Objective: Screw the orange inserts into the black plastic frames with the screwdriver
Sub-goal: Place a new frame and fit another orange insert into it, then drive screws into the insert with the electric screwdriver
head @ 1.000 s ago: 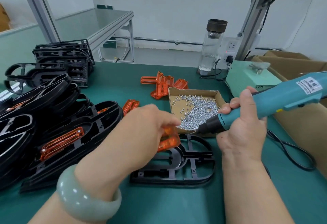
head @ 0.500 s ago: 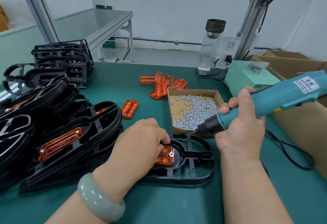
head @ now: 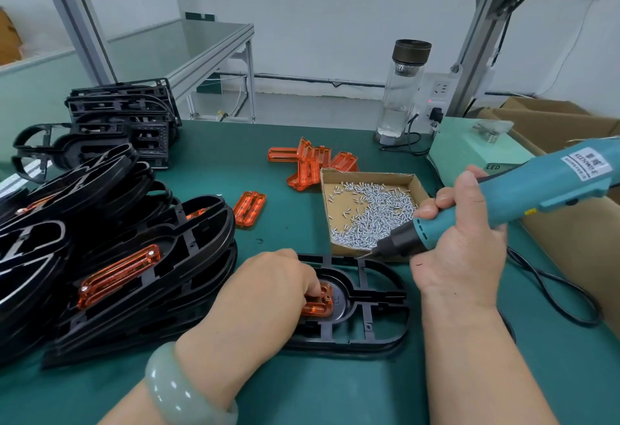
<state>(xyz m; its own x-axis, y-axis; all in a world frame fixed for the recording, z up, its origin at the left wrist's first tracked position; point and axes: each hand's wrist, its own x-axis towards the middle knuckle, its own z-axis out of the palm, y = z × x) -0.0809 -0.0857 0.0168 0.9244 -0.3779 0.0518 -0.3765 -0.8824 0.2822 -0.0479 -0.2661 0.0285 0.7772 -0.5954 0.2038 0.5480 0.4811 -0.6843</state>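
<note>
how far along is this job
Done: stacked frames on the left, the top one showing a screwed insert. In hand: left hand holds an orange insert in the flat frame; right hand holds the screwdriver by the screw box. Left: loose inserts behind.

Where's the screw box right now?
Head view, right of centre: the screw box sits behind the black frame, beside the loose orange inserts.
</note>
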